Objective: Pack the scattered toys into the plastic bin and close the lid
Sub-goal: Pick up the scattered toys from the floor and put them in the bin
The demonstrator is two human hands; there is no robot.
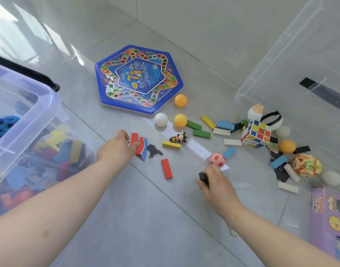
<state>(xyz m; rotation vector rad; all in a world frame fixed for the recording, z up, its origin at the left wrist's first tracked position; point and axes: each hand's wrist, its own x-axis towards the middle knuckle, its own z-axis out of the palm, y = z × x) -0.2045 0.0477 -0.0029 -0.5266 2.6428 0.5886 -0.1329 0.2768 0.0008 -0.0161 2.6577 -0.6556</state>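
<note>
Head view looks down on both bare forearms reaching over a grey tiled floor [138, 209]. Left hand [118, 147] is curled, thumb and fingers pinching a small stack of red blocks [138, 145] with a blue card piece against them. Right hand [216, 183] is closed round a dark object [203, 178], which I cannot identify, while its fingertips carry a pink ball [217, 159].

Just beyond the left hand lie a black cutout [153, 150], a yellow block [171, 145], a small figure [178, 138] and another red block [167, 168]. Farther out sit ping-pong balls [180, 120] and the hexagonal game board [138, 79]. Past the right hand the blocks thicken around a cube puzzle [256, 134], beside the tilted clear lid [300, 60]. Outside the left forearm stands the bin [28, 112], partly filled and open.

Blocks look light, stiff and smooth, best taken several at once by their long sides; card pieces are thin and likely need a fingernail or a slide to lift. Balls will probably roll if nudged, so cupping suits them. Open floor between the arms gives free passage; the bin's raised rim is the one edge to clear.
</note>
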